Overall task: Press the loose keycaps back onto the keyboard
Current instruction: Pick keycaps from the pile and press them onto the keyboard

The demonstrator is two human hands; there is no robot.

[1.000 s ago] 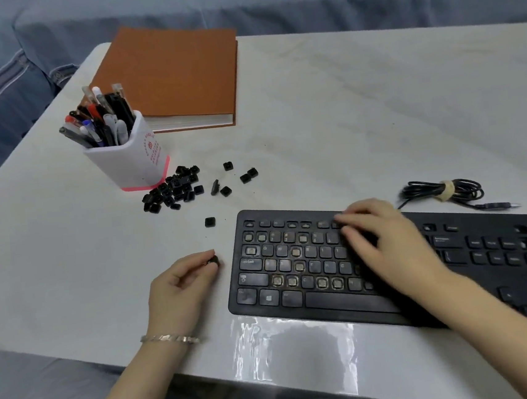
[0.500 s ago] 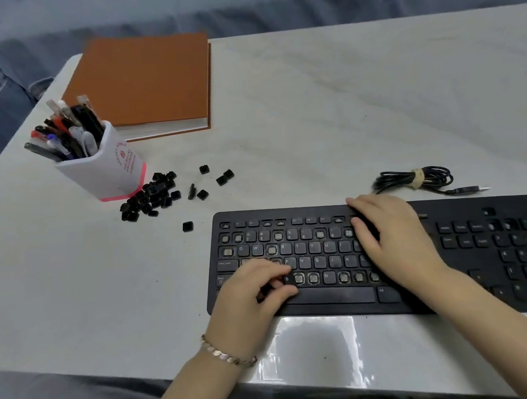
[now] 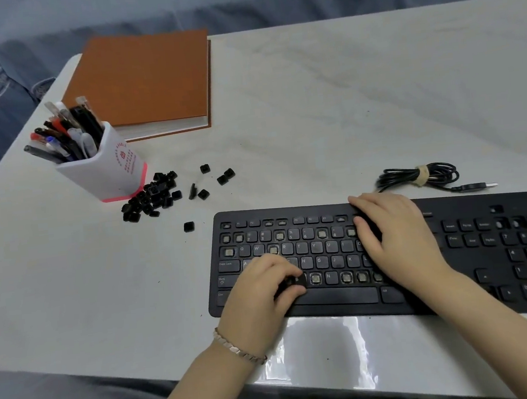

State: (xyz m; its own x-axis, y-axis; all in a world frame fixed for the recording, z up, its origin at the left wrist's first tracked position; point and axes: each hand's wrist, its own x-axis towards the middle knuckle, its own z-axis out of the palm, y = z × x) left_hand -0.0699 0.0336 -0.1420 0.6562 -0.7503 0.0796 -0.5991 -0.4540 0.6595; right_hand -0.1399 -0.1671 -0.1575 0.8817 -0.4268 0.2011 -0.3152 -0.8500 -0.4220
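A black keyboard (image 3: 329, 299) lies along the table's near edge, with several bare key sockets showing pale stems. My left hand (image 3: 258, 293) hovers over the bottom letter row, fingers curled, pinching a black keycap (image 3: 299, 281) between thumb and fingertip right at an empty socket. My right hand (image 3: 394, 238) rests flat on the keyboard's middle, fingers spread over the upper rows. A heap of loose black keycaps (image 3: 152, 197) lies left of the keyboard, with a few strays (image 3: 226, 176) beside it and a single one (image 3: 189, 226) near the keyboard's top-left corner.
A white pen holder (image 3: 108, 169) full of pens stands by the keycap heap. An orange book (image 3: 141, 82) lies behind it. The keyboard's coiled USB cable (image 3: 421, 176) sits behind the keyboard on the marble table (image 3: 342, 95). A blue sofa runs behind the table.
My left hand carried a keycap from the table left of the keyboard onto the bottom letter row. My right hand slid a little rightward on the keyboard. The camera view shifted.
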